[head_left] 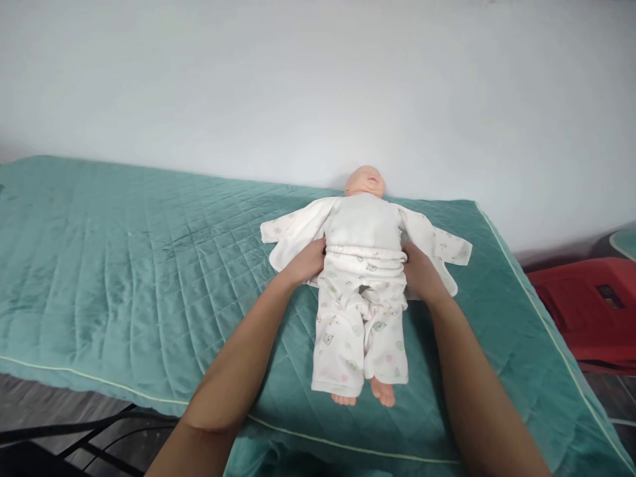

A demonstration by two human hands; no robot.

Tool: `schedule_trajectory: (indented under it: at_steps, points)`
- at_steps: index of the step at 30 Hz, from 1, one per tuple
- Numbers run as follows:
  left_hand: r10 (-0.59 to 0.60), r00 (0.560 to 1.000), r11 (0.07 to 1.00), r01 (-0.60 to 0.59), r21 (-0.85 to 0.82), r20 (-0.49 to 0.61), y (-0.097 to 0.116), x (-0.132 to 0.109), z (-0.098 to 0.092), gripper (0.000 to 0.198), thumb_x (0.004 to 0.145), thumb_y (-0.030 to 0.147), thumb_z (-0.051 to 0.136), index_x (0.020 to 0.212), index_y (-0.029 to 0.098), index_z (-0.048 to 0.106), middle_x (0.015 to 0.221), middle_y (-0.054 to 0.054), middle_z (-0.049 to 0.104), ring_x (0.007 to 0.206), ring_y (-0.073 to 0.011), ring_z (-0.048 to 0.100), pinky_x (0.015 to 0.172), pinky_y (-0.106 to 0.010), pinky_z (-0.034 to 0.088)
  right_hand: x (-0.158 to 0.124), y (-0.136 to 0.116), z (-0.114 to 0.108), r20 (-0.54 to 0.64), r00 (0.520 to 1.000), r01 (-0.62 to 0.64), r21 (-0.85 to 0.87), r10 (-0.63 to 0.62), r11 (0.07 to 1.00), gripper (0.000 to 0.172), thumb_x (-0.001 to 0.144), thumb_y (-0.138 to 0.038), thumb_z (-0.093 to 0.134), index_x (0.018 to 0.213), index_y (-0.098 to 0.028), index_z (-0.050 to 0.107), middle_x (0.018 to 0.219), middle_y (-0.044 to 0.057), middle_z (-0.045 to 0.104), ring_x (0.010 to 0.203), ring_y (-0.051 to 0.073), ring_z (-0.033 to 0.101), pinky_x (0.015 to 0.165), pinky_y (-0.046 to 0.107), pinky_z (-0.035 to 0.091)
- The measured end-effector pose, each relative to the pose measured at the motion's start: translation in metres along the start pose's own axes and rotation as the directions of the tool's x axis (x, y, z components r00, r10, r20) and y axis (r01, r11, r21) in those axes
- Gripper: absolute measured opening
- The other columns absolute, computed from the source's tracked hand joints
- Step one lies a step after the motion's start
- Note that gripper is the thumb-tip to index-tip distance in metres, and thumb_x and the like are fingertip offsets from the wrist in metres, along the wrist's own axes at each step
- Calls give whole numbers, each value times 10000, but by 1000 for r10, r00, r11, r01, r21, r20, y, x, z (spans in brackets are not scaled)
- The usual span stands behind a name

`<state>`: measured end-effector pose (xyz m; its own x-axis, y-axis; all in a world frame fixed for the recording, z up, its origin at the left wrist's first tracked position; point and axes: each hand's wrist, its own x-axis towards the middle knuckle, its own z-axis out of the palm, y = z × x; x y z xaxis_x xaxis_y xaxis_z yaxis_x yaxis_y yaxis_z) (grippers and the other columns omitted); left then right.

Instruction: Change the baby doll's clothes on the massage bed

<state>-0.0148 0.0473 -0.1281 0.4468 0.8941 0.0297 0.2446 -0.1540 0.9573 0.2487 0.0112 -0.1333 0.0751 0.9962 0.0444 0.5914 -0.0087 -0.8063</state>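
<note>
A baby doll (365, 180) lies on its back on a teal quilted bed cover (124, 265), head toward the wall. It wears white printed trousers (360, 331) and a white vest, with an open printed jacket (293, 232) spread under it. My left hand (307, 262) grips the trouser waistband at the doll's left-hand side in view. On the other side, my right hand (420, 271) holds the same waistband. Both hands have their fingers curled into the cloth, partly hidden. The doll's bare feet (382, 392) poke out of the trouser legs.
The bed runs along a pale wall (298, 79). A red plastic object (586, 311) stands on the floor to the right of the bed. Dark cables or legs (74, 437) show under the bed's near-left edge.
</note>
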Motion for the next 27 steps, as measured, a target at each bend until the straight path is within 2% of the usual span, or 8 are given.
schedule_trajectory:
  at_steps: [3,6,9,18,22,25,27]
  points:
    - [-27,999,985,31,-170,22,4,-1,4,397,702,279,700,1067,128,730,1023,-101,764,1075,-298,662,1011,-409,497,-2,-4,1,63,998,6,187,-18,982,257,720,-305,712,958,-221,663,967,46,702,922,268,609,810,360,477]
    - [-100,995,931,93,-354,-2,4,-1,9,431,674,272,731,1077,121,728,964,-102,771,1030,-292,681,966,-417,527,-4,-7,1,129,990,3,404,-61,915,310,746,-311,717,1037,-218,666,1067,47,698,963,252,626,853,368,505]
    - [-140,990,884,121,-452,-9,3,0,11,434,643,271,756,1047,115,741,918,-104,774,985,-295,698,920,-420,550,-4,-7,2,176,977,10,518,-118,855,332,767,-302,717,1086,-226,664,1104,40,695,1006,244,631,865,362,520]
    - [-205,979,820,168,-546,-7,0,1,12,399,641,285,756,1006,124,763,891,-101,778,962,-293,712,922,-422,554,-1,0,3,176,980,-15,518,-89,855,344,757,-332,744,1077,-234,663,1094,30,700,1039,249,633,877,371,536]
    - [-211,977,837,182,-517,4,1,1,14,395,662,303,741,1016,130,763,921,-98,779,996,-303,703,952,-434,540,-3,0,5,166,980,15,484,-108,875,392,730,-318,783,1092,-245,651,1115,50,686,1075,273,612,914,402,523]
    - [-128,991,898,94,-430,-50,1,0,16,401,709,333,714,1055,132,755,959,-93,777,1059,-312,683,994,-442,516,-3,2,7,100,987,73,425,-126,902,508,654,-279,841,1122,-260,643,1172,68,660,1170,316,555,971,440,503]
    - [-47,996,925,15,-379,-74,0,-1,16,418,745,355,695,1096,133,742,985,-92,775,1105,-310,666,1028,-439,495,-3,5,7,94,990,56,430,-107,901,563,622,-265,860,1138,-270,636,1200,71,645,1207,335,529,986,457,498]
